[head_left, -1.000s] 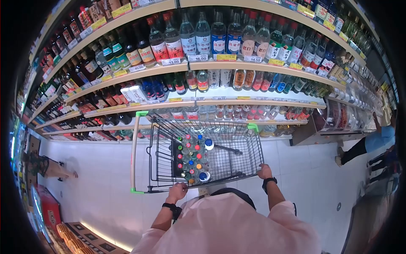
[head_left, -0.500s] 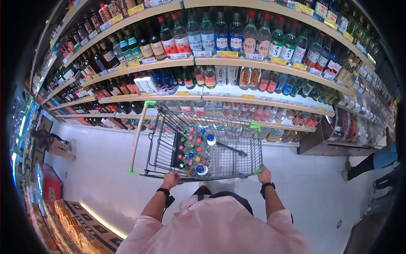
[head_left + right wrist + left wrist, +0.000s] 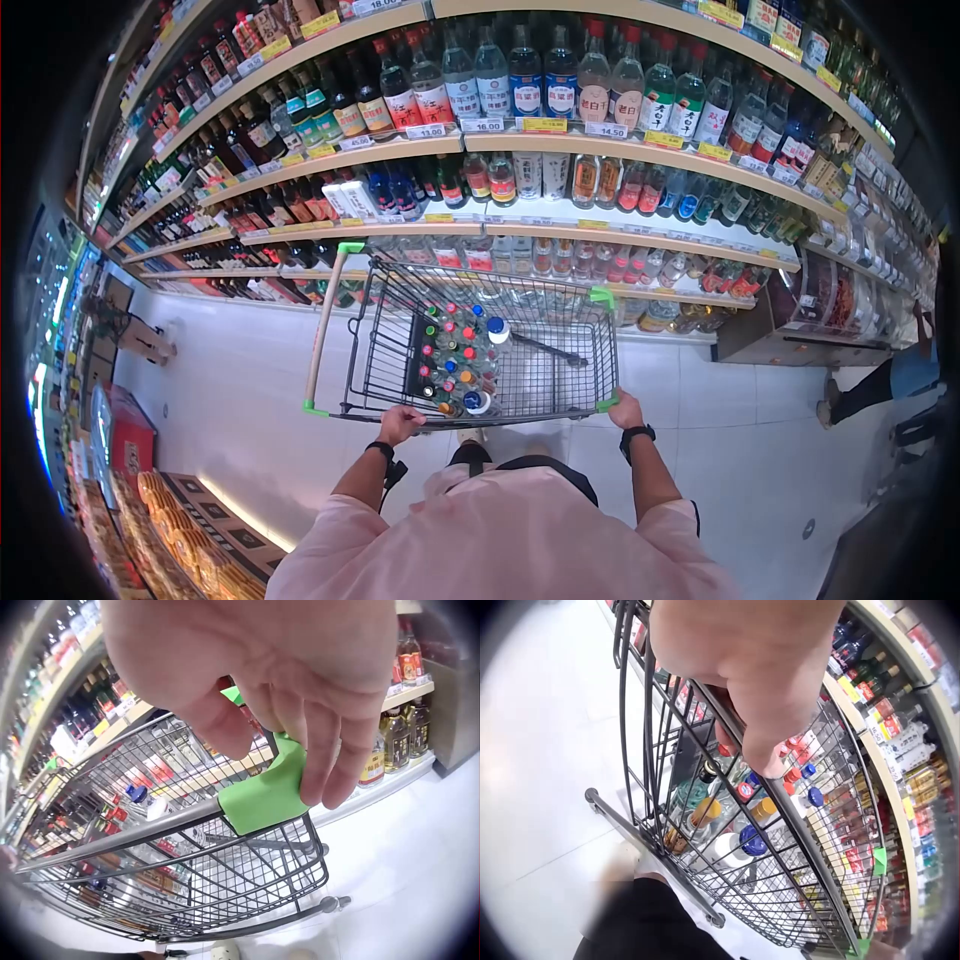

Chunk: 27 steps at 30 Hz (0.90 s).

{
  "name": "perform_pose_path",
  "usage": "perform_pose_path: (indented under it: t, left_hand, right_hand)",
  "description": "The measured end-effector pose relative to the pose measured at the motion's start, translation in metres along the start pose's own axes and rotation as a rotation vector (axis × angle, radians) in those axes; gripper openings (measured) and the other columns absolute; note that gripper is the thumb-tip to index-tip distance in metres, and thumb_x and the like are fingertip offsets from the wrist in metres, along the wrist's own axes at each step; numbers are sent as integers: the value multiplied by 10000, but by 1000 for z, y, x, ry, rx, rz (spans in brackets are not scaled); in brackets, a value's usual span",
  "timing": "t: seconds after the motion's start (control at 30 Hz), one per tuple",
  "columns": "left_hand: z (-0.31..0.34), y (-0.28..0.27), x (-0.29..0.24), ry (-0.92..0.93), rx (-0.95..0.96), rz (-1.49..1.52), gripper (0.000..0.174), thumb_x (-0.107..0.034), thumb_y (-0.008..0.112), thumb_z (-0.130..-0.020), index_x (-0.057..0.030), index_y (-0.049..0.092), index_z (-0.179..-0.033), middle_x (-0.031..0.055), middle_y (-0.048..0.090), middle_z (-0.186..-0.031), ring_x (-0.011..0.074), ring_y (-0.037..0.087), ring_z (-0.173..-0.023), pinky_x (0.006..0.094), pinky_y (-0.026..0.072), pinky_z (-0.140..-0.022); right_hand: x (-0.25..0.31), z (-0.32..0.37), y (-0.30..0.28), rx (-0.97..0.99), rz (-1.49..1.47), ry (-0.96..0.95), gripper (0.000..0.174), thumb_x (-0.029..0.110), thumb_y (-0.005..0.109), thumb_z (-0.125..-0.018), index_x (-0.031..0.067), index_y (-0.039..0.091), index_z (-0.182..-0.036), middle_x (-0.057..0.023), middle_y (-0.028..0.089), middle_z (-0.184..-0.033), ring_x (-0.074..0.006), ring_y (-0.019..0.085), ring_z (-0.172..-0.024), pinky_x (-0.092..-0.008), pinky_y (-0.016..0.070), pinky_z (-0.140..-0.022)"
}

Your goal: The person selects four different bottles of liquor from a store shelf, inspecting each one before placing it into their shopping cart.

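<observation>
A black wire shopping cart [image 3: 560, 345] with green corner caps stands in front of me on the white floor. Several bottles with coloured caps [image 3: 455, 355] fill its left half. My left hand [image 3: 402, 422] grips the cart's near top rail [image 3: 795, 825] left of centre. My right hand [image 3: 626, 410] grips the green cap [image 3: 266, 796] at the near right corner, fingers curled over it. A pale handle bar [image 3: 325, 320] runs along the cart's left side.
Long shelves of bottled liquor and sauces [image 3: 540, 90] rise right behind the cart. A display of packaged goods [image 3: 180, 540] sits at the lower left. Another person's legs [image 3: 880, 385] show at the right edge. Boxes [image 3: 140, 340] stand on the floor far left.
The cart has rolled a little forward and closer to the shelves, and the view has turned slightly left. Both hands have stayed on the cart's near rail.
</observation>
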State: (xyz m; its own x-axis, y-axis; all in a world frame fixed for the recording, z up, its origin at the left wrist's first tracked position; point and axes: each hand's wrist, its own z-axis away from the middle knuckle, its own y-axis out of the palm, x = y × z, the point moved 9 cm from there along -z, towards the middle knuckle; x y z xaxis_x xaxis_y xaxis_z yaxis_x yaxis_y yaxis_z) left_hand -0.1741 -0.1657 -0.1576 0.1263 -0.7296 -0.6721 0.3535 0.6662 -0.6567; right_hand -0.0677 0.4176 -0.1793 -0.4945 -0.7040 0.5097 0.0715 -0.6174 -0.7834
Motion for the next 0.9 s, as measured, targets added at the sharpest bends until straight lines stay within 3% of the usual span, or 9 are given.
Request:
perform_pose_path:
  t: [0.23, 0.37, 0.43, 0.6, 0.7, 0.8, 0.9]
  left_hand:
    - [-3, -36, 12, 46, -75, -64, 131, -144, 820, -773, -78, 781, -878, 61, 750, -826, 129, 699, -764, 271, 551, -743]
    - [-23, -33, 74, 10, -4, 284, 118, -106, 822, -760, -64, 778, -860, 65, 748, -815, 121, 693, -744, 269, 554, -721]
    - [-8, -65, 38, -25, -74, 104, 94, -96, 819, -760, -64, 778, -839, 61, 742, -821, 121, 691, -754, 277, 556, -707]
    - [-24, -79, 65, -12, -6, 4, 144, -229, 809, -779, -109, 787, -855, 66, 730, -890, 166, 695, -827, 333, 510, -843]
    - [-28, -90, 76, 11, 6, 25, 173, -285, 797, -785, -128, 791, -858, 72, 733, -892, 184, 693, -818, 335, 485, -864]
    - [-31, -101, 86, -14, 26, 97, 148, -279, 787, -792, -145, 792, -855, 66, 736, -898, 190, 689, -832, 350, 441, -892]
    - [-36, -115, 89, 56, -4, -35, 122, -274, 781, -797, -166, 790, -853, 52, 737, -908, 196, 679, -876, 388, 362, -939]
  right_hand:
    - [40, -6, 19, 42, 152, -62, 381, 253, 642, -797, -18, 625, -1064, -262, 685, -1017, -438, 649, -985, -500, 520, -879]
    - [67, -4, 31, 29, 235, 22, 406, 281, 654, -802, -20, 631, -1074, -250, 692, -1004, -431, 663, -952, -495, 538, -860]
    - [80, -1, 38, 32, 211, 90, 414, 292, 649, -810, -23, 631, -1078, -246, 696, -997, -431, 667, -947, -491, 546, -852]
    - [102, -6, 51, -2, 247, 77, 507, 405, 682, -811, -3, 626, -1108, -261, 693, -997, -433, 667, -958, -479, 549, -869]
    - [115, -13, 66, 40, 286, 101, 528, 443, 695, -806, 11, 631, -1103, -254, 690, -1031, -421, 668, -976, -472, 546, -881]
    - [136, -15, 73, 60, 330, 142, 529, 461, 698, -808, 13, 635, -1083, -236, 686, -1074, -402, 665, -1009, -464, 545, -883]
    - [152, -20, 84, 102, 392, 163, 530, 466, 694, -818, 8, 629, -1077, -220, 681, -1098, -379, 659, -1046, -454, 543, -884]
